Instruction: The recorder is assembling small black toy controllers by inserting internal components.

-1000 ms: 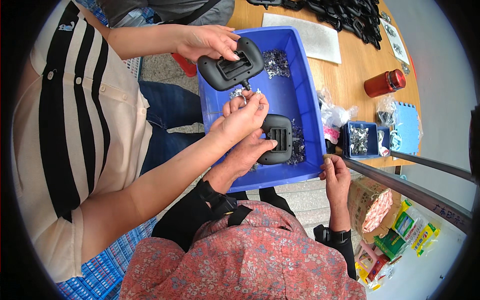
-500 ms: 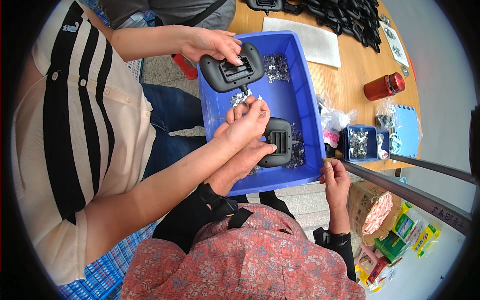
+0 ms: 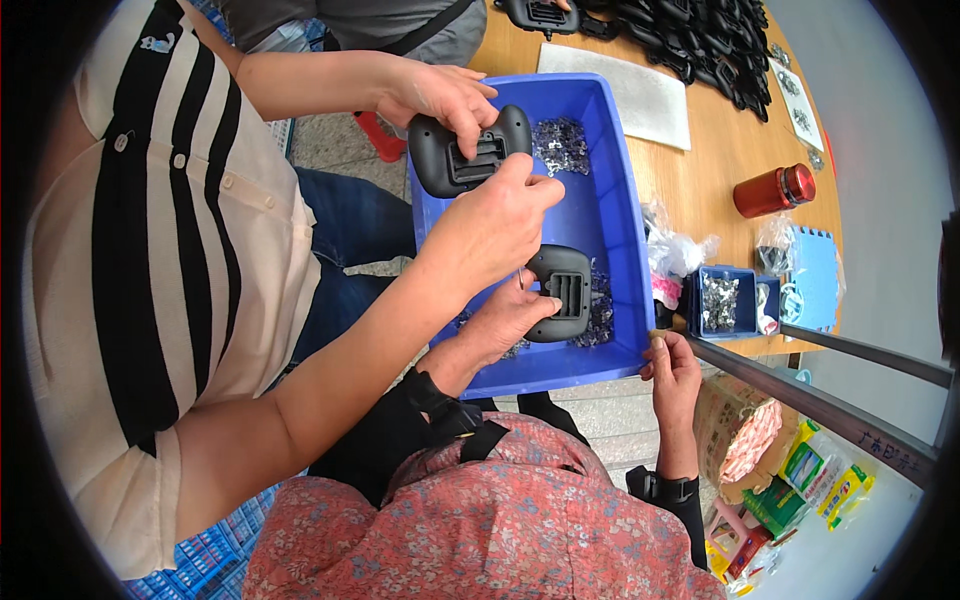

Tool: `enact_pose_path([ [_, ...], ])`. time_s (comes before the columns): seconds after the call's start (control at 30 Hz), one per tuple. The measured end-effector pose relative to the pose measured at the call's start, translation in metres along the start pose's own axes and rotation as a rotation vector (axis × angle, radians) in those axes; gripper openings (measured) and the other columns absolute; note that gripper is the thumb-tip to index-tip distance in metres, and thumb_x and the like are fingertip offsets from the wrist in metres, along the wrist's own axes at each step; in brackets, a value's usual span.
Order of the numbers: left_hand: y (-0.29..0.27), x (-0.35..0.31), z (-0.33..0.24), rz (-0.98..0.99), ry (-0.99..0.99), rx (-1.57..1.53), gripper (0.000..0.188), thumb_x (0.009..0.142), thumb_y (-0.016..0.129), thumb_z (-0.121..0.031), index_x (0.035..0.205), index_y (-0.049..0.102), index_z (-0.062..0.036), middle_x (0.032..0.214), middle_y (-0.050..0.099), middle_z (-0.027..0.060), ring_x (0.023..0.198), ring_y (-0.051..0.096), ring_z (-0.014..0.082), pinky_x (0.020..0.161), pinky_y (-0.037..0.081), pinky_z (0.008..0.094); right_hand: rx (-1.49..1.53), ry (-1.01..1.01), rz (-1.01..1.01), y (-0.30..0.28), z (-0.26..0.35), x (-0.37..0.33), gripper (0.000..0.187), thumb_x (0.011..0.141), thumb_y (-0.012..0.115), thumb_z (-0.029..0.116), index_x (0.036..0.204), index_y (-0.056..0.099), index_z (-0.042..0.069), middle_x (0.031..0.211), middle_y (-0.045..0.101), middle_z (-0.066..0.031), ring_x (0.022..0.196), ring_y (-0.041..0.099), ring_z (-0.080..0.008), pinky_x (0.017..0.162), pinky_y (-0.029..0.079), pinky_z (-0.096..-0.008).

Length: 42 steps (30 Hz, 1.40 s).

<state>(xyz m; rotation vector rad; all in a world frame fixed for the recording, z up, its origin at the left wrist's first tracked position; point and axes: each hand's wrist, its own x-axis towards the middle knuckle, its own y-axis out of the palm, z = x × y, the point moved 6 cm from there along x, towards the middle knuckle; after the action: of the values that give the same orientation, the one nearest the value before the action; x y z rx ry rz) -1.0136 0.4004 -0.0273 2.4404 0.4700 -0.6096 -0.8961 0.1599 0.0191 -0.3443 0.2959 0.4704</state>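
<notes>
Black controller [image 3: 563, 292] over blue bin [image 3: 624, 220]

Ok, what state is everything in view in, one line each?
Left hand: gripping the nearer controller
Nearer controller: held, battery compartment uncovered
Right hand: fingers bent, beside the tub's corner; grip unclear
Farther controller: held by the co-worker, compartment uncovered
Blue tub: open-topped, small metal parts inside
Small blue box: open-topped, shiny parts inside
Red flask: lid on
</notes>
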Motion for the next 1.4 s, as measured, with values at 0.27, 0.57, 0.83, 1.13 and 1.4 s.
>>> enact_pose_path([
  [0.27, 0.019, -0.007, -0.021, 0.047, 0.034, -0.050, 0.045, 0.092, 0.062, -0.007, 0.133, 0.045, -0.0009, 0.108, 0.068, 0.0103, 0.096, 0.065, 0.0138, 0.087, 0.051, 0.0283, 0.013, -0.006, 0.016, -0.002, -0.002, 0.000, 0.018, 0.102, 0.059, 0.018, 0.106, 0.064, 0.002, 0.078, 0.061, -0.0009, 0.060, 0.054, -0.0054, 0.054, 0.045, -0.0202],
  [0.57, 0.010, -0.002, -0.024, -0.015, 0.189, -0.070, 0.036, 0.085, 0.066, -0.005, 0.120, 0.059, -0.0028, 0.091, 0.063, 0.0020, 0.089, 0.063, 0.0142, 0.075, 0.052, 0.0307, 0.012, -0.004, 0.025, 0.000, 0.000, 0.002, 0.017, 0.101, 0.058, 0.017, 0.106, 0.063, 0.001, 0.079, 0.060, -0.0010, 0.061, 0.054, -0.0052, 0.056, 0.045, -0.0196],
  [0.83, 0.055, -0.041, -0.183, -0.227, 0.812, 2.278, 0.009, 0.076, 0.067, -0.020, 0.080, 0.076, -0.0179, 0.083, 0.061, -0.0022, 0.087, 0.058, 0.0151, 0.070, 0.046, 0.0298, -0.012, 0.012, 0.048, -0.006, 0.008, -0.011, 0.018, 0.102, 0.058, 0.017, 0.110, 0.062, 0.002, 0.084, 0.064, -0.0022, 0.064, 0.057, -0.0057, 0.056, 0.044, -0.0189],
  [1.13, 0.059, -0.030, -0.174, -0.447, 1.201, 2.858, 0.024, 0.085, 0.068, -0.010, 0.108, 0.071, -0.0097, 0.079, 0.064, 0.0034, 0.071, 0.062, 0.0155, 0.064, 0.050, 0.0272, -0.097, -0.147, 0.002, -0.008, 0.060, 0.003, 0.021, 0.101, 0.059, 0.021, 0.112, 0.062, 0.003, 0.084, 0.065, -0.0016, 0.064, 0.055, -0.0048, 0.055, 0.041, -0.0179],
  [1.4, 0.065, 0.025, -0.148, 0.004, 0.986, 3.237, 0.019, 0.081, 0.082, -0.013, 0.086, 0.074, 0.0035, 0.075, 0.071, 0.0068, 0.068, 0.066, 0.0131, 0.063, 0.055, 0.0242, -0.171, -0.228, 0.084, 0.023, 0.077, 0.028, 0.022, 0.102, 0.059, 0.019, 0.112, 0.062, 0.000, 0.086, 0.064, -0.0029, 0.070, 0.057, -0.0065, 0.061, 0.048, -0.0208],
])
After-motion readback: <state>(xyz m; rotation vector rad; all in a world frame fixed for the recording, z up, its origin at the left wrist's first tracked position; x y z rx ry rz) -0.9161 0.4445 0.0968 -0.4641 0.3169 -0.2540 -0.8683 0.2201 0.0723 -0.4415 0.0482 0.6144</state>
